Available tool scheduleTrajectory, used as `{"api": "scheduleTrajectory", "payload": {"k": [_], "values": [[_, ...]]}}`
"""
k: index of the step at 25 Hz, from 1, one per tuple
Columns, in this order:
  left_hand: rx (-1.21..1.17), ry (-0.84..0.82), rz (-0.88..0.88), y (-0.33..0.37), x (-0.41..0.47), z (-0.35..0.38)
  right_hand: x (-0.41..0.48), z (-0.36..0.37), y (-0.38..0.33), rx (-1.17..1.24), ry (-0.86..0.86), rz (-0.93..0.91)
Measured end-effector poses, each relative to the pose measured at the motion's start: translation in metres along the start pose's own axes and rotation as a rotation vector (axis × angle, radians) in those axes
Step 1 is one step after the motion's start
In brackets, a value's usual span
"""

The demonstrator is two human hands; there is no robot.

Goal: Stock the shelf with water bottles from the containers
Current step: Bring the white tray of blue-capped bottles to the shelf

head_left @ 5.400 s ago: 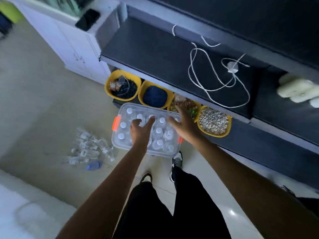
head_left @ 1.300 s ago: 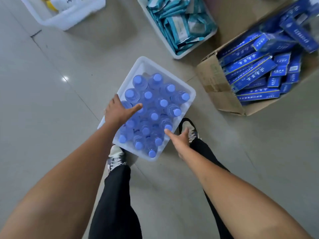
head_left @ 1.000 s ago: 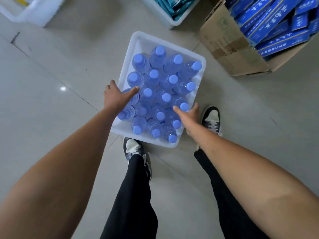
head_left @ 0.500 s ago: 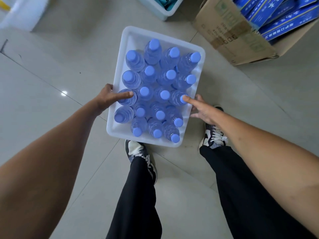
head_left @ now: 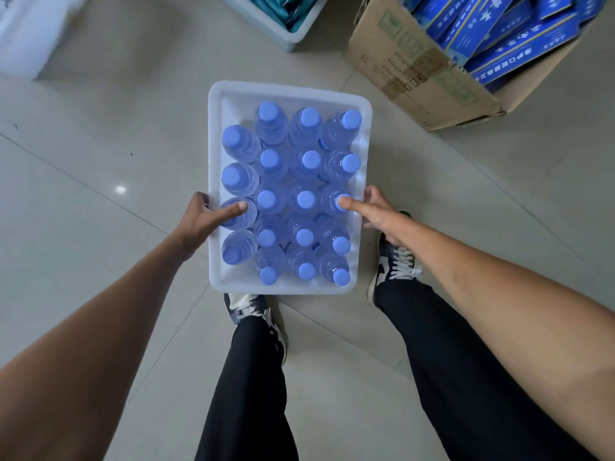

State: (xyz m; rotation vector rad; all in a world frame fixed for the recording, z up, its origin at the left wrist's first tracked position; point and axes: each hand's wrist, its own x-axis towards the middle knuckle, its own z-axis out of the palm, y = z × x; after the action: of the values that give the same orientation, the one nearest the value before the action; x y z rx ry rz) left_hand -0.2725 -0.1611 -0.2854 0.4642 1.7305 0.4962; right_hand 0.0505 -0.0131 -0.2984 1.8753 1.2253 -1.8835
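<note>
Head view, straight down onto pale tiled floor (head_left: 100, 144). Top right, open cardboard box (head_left: 416, 71) packed with blue cartons (head_left: 499, 24); top centre, corner of a second tub (head_left: 286, 33) of teal packets, both apart from the work. Centre, white container (head_left: 289, 89) filled with upright water bottles (head_left: 306, 199), blue caps up, packed wall to wall and so propping one another; none yet on the shelf, itself out of frame. On the left rim, left hand (head_left: 199, 217) clamped, fingers outside the wall, thumb laid inward over a bottle; on the right rim, right hand (head_left: 376, 214) mirrored, thumb tip touching a cap. Opposed mid-length grips judged to balance a heavy load for lifting and carrying, thumbs steadying the outer rows. Contact between container and floor not determinable. Near edge flanked by shoes (head_left: 392, 264), stance set wide for the lift.
</note>
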Motion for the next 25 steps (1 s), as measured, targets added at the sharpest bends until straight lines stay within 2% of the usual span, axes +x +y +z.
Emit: {"api": "scheduleTrajectory", "payload": {"k": [3, 6, 11, 14, 19, 25], "values": [[-0.073, -0.029, -0.019, -0.006, -0.001, 0.013, 0.007, -0.003, 0.007, -0.01, 0.017, -0.022], [-0.068, 0.045, -0.003, -0.002, 0.004, 0.016, 0.013, -0.006, 0.012, 0.01, -0.003, -0.024], [-0.138, 0.083, -0.077, 0.002, 0.019, 0.018, 0.021, -0.02, 0.005, 0.089, -0.186, 0.044], [-0.172, 0.08, -0.13, 0.007, 0.022, 0.016, 0.03, -0.03, 0.001, 0.046, -0.258, 0.081], [-0.132, 0.154, -0.146, 0.017, 0.017, 0.021, 0.025, -0.028, 0.003, 0.03, -0.158, 0.041], [-0.112, 0.136, -0.1, 0.036, -0.019, 0.039, -0.03, -0.055, -0.003, 0.021, -0.122, -0.002]]}}
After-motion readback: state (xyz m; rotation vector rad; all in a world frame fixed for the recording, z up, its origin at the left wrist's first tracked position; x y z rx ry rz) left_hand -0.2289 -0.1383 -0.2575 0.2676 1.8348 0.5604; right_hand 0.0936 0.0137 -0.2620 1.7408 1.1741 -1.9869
